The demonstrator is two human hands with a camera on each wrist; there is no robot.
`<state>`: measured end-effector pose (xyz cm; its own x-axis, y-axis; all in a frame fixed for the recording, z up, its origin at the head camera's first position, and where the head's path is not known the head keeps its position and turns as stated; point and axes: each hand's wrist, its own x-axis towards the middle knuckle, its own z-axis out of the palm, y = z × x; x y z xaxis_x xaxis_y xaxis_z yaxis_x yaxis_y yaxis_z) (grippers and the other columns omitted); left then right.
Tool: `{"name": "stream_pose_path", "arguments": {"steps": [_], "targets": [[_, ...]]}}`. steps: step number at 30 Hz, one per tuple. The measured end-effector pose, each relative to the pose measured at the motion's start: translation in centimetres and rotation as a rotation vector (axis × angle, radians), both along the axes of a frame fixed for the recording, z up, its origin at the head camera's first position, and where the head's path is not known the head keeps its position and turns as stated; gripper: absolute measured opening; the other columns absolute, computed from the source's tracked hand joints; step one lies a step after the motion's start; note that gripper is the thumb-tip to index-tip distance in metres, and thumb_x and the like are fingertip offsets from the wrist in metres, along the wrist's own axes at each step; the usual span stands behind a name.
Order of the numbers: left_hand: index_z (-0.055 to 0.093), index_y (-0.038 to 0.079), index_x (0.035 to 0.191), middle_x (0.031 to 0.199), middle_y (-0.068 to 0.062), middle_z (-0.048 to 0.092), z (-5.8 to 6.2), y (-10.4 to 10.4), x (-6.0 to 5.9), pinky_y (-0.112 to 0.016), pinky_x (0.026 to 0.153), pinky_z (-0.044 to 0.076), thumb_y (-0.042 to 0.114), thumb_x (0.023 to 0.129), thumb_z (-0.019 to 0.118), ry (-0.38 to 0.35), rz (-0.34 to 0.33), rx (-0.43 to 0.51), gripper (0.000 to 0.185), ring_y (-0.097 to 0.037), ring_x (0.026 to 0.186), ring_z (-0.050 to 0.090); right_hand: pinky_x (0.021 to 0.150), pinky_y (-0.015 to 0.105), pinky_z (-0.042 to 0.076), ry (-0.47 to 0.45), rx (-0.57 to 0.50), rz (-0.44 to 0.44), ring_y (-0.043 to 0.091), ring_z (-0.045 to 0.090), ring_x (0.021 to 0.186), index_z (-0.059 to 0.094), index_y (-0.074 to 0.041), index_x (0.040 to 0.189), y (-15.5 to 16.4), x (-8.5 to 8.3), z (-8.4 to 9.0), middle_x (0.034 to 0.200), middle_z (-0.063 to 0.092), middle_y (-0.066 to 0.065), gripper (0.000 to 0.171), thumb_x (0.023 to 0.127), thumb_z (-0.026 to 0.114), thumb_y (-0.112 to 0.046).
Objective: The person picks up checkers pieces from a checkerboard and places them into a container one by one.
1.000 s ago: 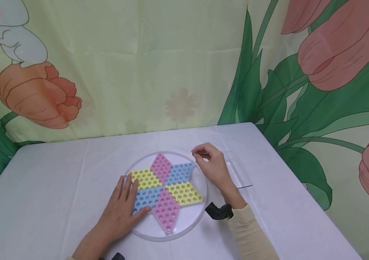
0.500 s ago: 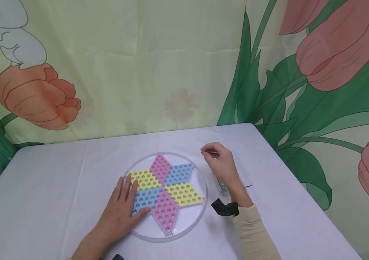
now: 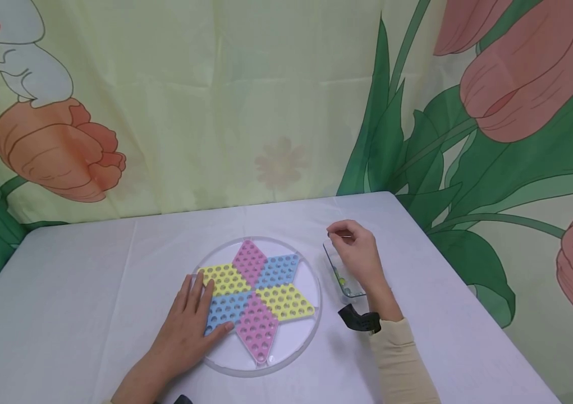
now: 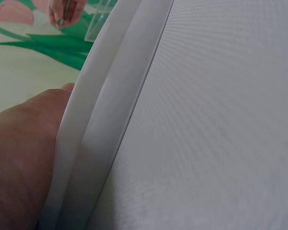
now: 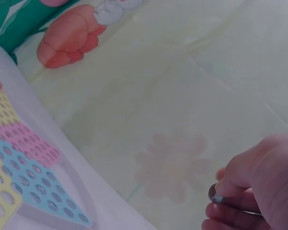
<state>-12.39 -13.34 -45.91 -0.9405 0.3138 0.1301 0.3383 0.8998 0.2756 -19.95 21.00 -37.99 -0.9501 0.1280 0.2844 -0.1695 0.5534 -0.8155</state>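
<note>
A round Chinese checkers board (image 3: 258, 336) lies on the white table, its star points pink, yellow and blue and full of small holes. My left hand (image 3: 187, 320) rests flat on the board's left side, fingers extended over the yellow and blue points; in the left wrist view the hand (image 4: 24, 148) lies against the pale rim. Beyond the board's right edge, my right hand (image 3: 357, 252) pinches a small dark, glassy marble (image 5: 215, 193) between thumb and fingertips. Under that hand stands a clear plastic box (image 3: 330, 260) with several marbles (image 3: 342, 280) in it, partly hidden by the hand.
The white-covered table (image 3: 89, 292) reaches back to a patterned curtain (image 3: 180, 112) with flowers and a rabbit. A black wrist strap (image 3: 359, 320) and beige sleeve (image 3: 402, 359) are on the right arm.
My right hand has moved right, away from the board's upper right edge, still pinching the marble. More of the box's left side and its marbles now show. The left hand stays put.
</note>
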Motion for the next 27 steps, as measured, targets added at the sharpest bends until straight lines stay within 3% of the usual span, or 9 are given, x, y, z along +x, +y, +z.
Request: {"name": "stream_pose_path", "arguments": {"steps": [8, 27], "targets": [[0.024, 0.0, 0.155, 0.165, -0.024, 0.01, -0.1, -0.1, -0.1, -0.059, 0.12, 0.017, 0.064, 0.091, 0.055, -0.013, 0.004, 0.003, 0.096, -0.044, 0.152, 0.006, 0.096, 0.04, 0.055, -0.041, 0.035, -0.03, 0.024, 0.063, 0.102, 0.069, -0.007, 0.108, 0.7, -0.2, -0.4, 0.111, 0.068, 0.011, 0.016, 0.098, 0.06, -0.014], [0.026, -0.001, 0.155, 0.165, -0.024, 0.011, -0.1, -0.1, 0.0, -0.059, 0.12, 0.018, 0.065, 0.091, 0.055, -0.005, 0.0, 0.011, 0.096, -0.044, 0.152, 0.007, 0.093, 0.04, 0.056, -0.233, 0.143, -0.061, 0.026, 0.062, 0.1, 0.068, -0.007, 0.111, 1.2, -0.4, -1.4, 0.113, 0.068, 0.012, 0.019, 0.098, 0.058, -0.015]]}}
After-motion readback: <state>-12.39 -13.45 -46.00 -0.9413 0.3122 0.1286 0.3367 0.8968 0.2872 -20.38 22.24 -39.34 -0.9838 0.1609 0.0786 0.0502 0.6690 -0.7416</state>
